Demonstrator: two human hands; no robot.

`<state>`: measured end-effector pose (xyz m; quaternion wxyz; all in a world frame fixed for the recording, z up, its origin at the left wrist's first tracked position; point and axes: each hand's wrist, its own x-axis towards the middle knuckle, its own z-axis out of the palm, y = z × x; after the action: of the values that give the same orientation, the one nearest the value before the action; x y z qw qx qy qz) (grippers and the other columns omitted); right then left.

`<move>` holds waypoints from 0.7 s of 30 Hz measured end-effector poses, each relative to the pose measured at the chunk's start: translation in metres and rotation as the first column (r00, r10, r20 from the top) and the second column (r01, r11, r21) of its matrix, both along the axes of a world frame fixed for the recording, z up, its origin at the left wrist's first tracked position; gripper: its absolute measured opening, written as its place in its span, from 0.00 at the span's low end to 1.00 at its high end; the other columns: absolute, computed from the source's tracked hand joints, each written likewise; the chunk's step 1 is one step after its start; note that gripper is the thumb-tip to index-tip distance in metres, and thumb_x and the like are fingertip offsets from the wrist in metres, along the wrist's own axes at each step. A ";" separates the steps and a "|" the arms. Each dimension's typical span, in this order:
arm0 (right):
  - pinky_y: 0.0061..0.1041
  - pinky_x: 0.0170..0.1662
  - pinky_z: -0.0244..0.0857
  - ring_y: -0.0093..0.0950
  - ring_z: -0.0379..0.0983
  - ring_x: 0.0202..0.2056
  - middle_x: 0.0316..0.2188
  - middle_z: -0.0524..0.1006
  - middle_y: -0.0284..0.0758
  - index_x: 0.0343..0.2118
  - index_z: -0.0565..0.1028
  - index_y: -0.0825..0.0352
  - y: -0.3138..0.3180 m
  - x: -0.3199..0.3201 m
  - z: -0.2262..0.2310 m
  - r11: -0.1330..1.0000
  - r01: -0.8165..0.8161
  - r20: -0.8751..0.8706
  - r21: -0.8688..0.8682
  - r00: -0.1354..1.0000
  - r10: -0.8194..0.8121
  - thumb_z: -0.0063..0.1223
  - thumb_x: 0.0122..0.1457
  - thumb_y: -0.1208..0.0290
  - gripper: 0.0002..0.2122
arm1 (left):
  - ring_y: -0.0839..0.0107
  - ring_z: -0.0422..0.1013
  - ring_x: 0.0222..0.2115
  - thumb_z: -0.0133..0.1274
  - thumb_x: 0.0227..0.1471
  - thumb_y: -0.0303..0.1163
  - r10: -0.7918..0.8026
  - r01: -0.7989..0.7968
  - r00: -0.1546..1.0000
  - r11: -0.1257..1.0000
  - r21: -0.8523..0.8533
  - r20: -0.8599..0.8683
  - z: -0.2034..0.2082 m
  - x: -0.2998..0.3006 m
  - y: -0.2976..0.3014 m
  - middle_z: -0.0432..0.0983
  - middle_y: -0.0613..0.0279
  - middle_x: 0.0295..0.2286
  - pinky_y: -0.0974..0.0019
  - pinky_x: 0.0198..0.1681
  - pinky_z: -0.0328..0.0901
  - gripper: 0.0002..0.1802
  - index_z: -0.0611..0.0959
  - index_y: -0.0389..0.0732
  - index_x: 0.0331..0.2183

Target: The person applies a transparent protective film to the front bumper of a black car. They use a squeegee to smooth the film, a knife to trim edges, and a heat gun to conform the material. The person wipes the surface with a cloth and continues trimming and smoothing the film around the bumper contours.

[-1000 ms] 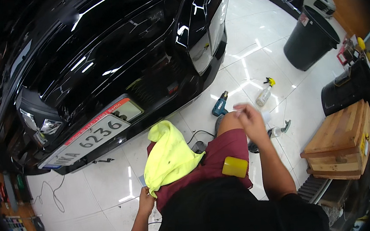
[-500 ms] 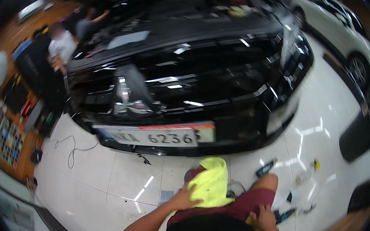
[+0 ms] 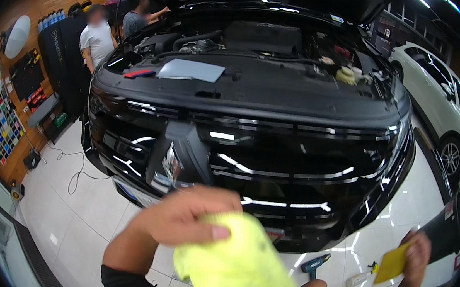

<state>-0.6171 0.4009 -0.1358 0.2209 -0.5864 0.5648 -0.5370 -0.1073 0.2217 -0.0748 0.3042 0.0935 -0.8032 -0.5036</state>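
My left hand [image 3: 195,214] is closed on a neon-yellow cloth [image 3: 237,269], which hangs bunched below the fingers. It is held up before the glossy black front of a car [image 3: 299,161], whose hood is raised. Low on the right, my right hand [image 3: 419,252] grips a flat yellow squeegee card [image 3: 392,264] by one edge, away from the car. On the black panel behind the grille lie a light grey sheet [image 3: 191,71] and a red and blue squeegee [image 3: 139,73]. The cloth and left hand hide part of the bumper.
A heat gun [image 3: 314,266] and a spray bottle [image 3: 361,279] lie on the tiled floor. A black bin [image 3: 446,228] and a white car [image 3: 439,82] are on the right. Two people [image 3: 98,38] stand at the far left. A cable [image 3: 79,175] trails over the floor.
The view has risen, and the engine bay shows clearly. My left hand has lifted the cloth from my lap toward the car. My right hand has moved out rightward, and its yellow card shows plainly.
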 end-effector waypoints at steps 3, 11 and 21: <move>0.19 0.28 0.52 0.19 0.58 0.27 0.26 0.64 0.31 0.31 0.66 0.66 -0.111 0.058 0.113 0.970 -0.080 0.035 -0.231 0.995 0.090 0.51 0.63 0.56 0.16 | 0.74 0.73 0.31 0.52 0.61 0.34 0.503 -0.277 0.806 0.787 0.551 -0.313 0.068 -0.017 -0.039 0.77 0.62 0.31 0.69 0.36 0.69 0.12 0.81 0.35 0.39; 0.21 0.33 0.67 0.18 0.70 0.28 0.28 0.75 0.28 0.37 0.76 0.66 -0.403 0.200 0.223 0.917 -0.385 0.233 0.108 0.906 0.353 0.47 0.68 0.61 0.12 | 0.59 0.74 0.38 0.53 0.59 0.40 0.846 -0.840 0.531 0.521 -0.150 -0.038 0.126 -0.037 -0.182 0.75 0.45 0.42 0.59 0.44 0.69 0.22 0.76 0.30 0.47; 0.40 0.45 0.69 0.49 0.76 0.41 0.37 0.79 0.51 0.42 0.78 0.70 -0.482 0.194 0.118 0.975 -0.029 -0.594 0.222 0.789 0.159 0.49 0.64 0.61 0.15 | 0.45 0.77 0.36 0.50 0.52 0.39 -0.024 -0.645 0.372 0.713 0.277 0.928 -0.182 0.055 0.192 0.81 0.41 0.33 0.47 0.39 0.70 0.16 0.85 0.36 0.33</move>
<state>-0.4233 -0.0815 -0.0175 0.1124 -0.7296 0.6270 -0.2488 -0.0526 0.4141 -0.2571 -0.1144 0.5949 -0.5923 -0.5312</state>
